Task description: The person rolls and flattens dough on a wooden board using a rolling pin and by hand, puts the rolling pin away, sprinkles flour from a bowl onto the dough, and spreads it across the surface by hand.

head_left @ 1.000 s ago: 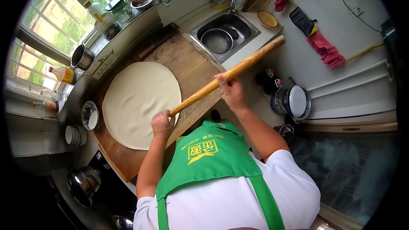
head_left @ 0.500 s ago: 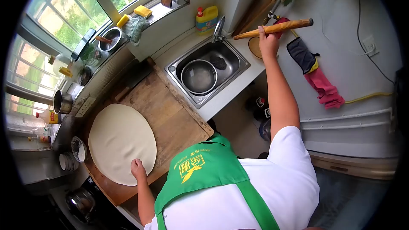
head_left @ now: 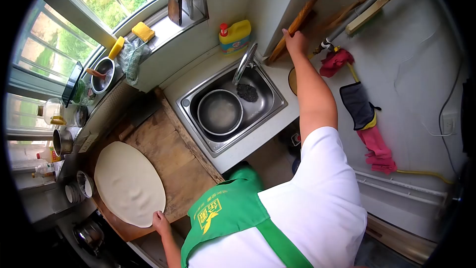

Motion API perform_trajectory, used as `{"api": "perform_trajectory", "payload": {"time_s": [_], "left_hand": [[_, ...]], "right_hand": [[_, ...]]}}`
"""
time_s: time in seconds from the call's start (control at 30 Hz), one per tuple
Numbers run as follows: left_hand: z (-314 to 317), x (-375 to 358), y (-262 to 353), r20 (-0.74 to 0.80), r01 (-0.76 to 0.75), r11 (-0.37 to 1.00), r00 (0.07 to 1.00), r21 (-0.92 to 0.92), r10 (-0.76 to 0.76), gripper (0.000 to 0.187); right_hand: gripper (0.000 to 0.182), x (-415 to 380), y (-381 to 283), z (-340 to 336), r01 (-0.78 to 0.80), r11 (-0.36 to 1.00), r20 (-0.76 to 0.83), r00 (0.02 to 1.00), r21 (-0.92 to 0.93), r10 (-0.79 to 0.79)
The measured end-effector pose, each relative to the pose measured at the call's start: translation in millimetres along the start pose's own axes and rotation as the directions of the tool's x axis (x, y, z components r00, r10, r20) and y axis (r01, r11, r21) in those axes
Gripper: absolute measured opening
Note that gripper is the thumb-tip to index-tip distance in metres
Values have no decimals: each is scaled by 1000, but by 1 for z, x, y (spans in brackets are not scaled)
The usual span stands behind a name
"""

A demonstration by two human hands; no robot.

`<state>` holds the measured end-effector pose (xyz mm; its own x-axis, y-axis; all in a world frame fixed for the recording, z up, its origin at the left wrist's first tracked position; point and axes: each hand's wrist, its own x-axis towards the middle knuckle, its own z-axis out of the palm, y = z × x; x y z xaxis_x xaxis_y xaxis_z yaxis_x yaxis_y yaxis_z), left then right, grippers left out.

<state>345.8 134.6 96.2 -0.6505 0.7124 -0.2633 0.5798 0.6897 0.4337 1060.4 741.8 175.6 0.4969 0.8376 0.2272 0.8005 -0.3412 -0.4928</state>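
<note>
A big, thin sheet of dough (head_left: 130, 183) lies on the wooden board (head_left: 186, 168). At its near edge rests my left hand (head_left: 161, 222), fingers curled together; whether they pinch anything is hidden. Far off to the right, my right hand (head_left: 296, 43) is closed around a wooden rolling pin (head_left: 303, 14). The pin stands tilted at the wall corner beyond the sink, its lower end near the counter.
Inside the steel sink (head_left: 270, 111) are a round metal pan (head_left: 220, 112) and a dark scrubber (head_left: 247, 93). A yellow detergent jug (head_left: 235, 37) stands behind. A cleaver (head_left: 139, 120) lies at the board's back. Pink gloves (head_left: 378, 153) hang on the right wall.
My right hand has swung the rolling pin from nearly level to steeply tilted against the corner. My left hand has shifted to the dough's near edge. The view has turned slightly.
</note>
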Motion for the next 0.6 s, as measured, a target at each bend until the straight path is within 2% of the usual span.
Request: {"api": "perform_trajectory", "payload": {"time_s": [0.1, 0.17, 0.2, 0.27, 0.3, 0.37, 0.43, 0.5, 0.53, 0.57, 0.6], "left_hand": [[5, 8, 2, -10, 21, 999, 1000, -32, -22, 27], [8, 9, 8, -17, -2, 1000, 1000, -29, 1, 27], [10, 10, 11, -17, -4, 1000, 1000, -27, 4, 27], [15, 10, 15, -11, -15, 998, 1000, -58, 15, 26], [16, 9, 17, -10, -12, 998, 1000, -58, 12, 26], [18, 6, 18, -37, -69, 998, 997, -2, 69, 26], [17, 0, 24, -31, -69, 997, 997, 34, 70, 26], [14, -5, 34, -19, -75, 995, 997, 70, 77, 26], [11, -8, 42, -9, -52, 997, 999, 64, 52, 26], [10, -9, 46, -1, -27, 998, 1000, 58, 27, 27], [11, -8, 45, 2, -28, 998, 1000, 59, 28, 27]], "right_hand": [[50, 14, 13, 26, -38, 995, -28, 999, 94, 41], [43, 16, 33, 52, 0, 978, -212, 976, 208, 45], [43, 13, 42, 59, -3, 978, -212, 976, 209, 48], [40, -2, 59, 64, -82, 890, -158, 973, 449, 170], [40, -8, 63, 59, -82, 890, -156, 973, 448, 168], [44, -20, 66, 42, -50, 785, -273, 922, 617, 274], [48, -21, 54, 18, -45, 826, -323, 907, 562, 269], [46, -10, 55, 8, -118, 789, -200, 935, 604, 293], [50, -7, 50, -1, -146, 822, -191, 936, 551, 294], [50, 6, 61, 11, -148, 823, -192, 935, 548, 297], [53, 24, 77, 31, -167, 874, -250, 919, 457, 306]]}}
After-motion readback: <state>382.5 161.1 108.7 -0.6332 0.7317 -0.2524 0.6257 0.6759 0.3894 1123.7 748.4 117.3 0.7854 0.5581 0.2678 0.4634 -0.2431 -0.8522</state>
